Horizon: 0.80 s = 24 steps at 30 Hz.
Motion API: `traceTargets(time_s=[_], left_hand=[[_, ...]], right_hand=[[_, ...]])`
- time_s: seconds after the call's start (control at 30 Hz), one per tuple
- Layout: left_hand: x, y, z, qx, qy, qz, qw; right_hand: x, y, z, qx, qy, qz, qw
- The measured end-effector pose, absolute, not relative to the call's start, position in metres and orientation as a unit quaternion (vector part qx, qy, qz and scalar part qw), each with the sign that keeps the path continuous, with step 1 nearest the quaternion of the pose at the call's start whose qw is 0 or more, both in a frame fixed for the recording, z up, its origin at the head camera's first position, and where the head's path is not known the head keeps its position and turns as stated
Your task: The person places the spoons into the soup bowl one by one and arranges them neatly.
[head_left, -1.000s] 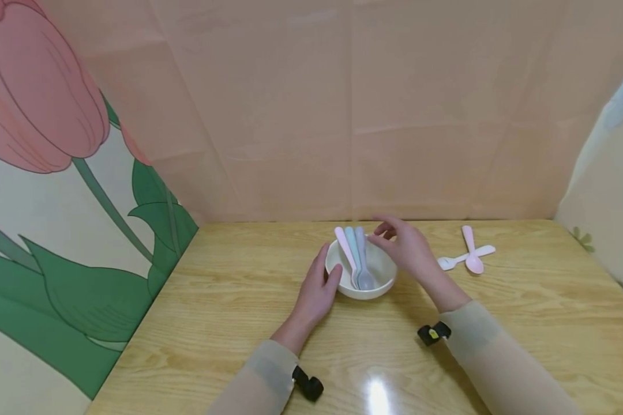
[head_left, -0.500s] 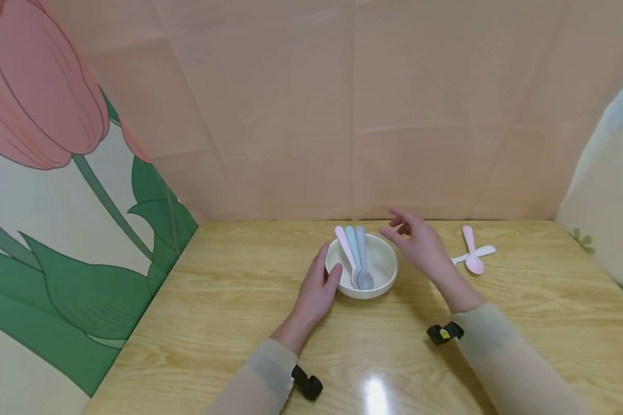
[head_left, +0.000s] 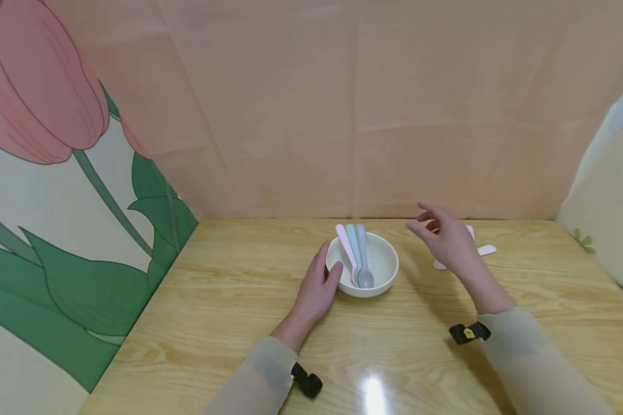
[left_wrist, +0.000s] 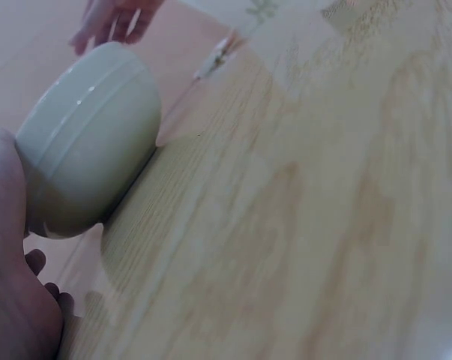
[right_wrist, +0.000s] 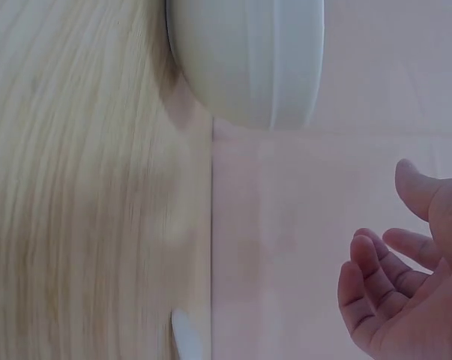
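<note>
A cream bowl (head_left: 386, 262) stands on the table, and my left hand (head_left: 311, 291) holds its left side, thumb at the near rim. Inside lean a pink-handled utensil (head_left: 345, 241), a light blue one (head_left: 352, 239) and a lavender spoon (head_left: 363, 253). My right hand (head_left: 449, 239) hovers right of the bowl, apart from it, with loosely bent fingers and nothing in them. Behind and below that hand lie a white fork (head_left: 487, 250) and a pink spoon (head_left: 470, 230), crossed and largely hidden. The right wrist view shows the right palm (right_wrist: 428, 319) holding nothing.
The wooden table (head_left: 228, 300) ends at a pinkish backdrop (head_left: 270, 144) close behind the bowl. A tulip-printed panel (head_left: 47, 230) borders the left, and a pale panel (head_left: 612, 202) borders the right.
My right hand has moved right, away from the bowl's rim, and now covers most of the crossed fork and spoon. The left hand and bowl have stayed in place.
</note>
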State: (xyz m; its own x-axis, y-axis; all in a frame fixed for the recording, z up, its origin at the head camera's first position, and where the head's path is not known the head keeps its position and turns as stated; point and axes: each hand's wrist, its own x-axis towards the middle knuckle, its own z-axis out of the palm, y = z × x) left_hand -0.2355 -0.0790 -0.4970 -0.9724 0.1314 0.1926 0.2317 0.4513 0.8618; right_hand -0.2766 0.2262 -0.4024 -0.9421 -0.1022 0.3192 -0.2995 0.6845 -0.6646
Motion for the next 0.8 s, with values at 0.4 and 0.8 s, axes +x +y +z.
traceTargets(time_s=[0.4,0.8], left_hand=[[-0.234,-0.079,-0.495,-0.118,-0.845,-0.52,0.053],[-0.236,-0.079,-0.497,-0.118,-0.847,-0.516,0.052]], right_hand=[[-0.28,0.256,-0.404,0.085,-0.913,0.379,0.124],[-0.281,0.281,-0.399,0.064,-0.911,0.384,0.136]])
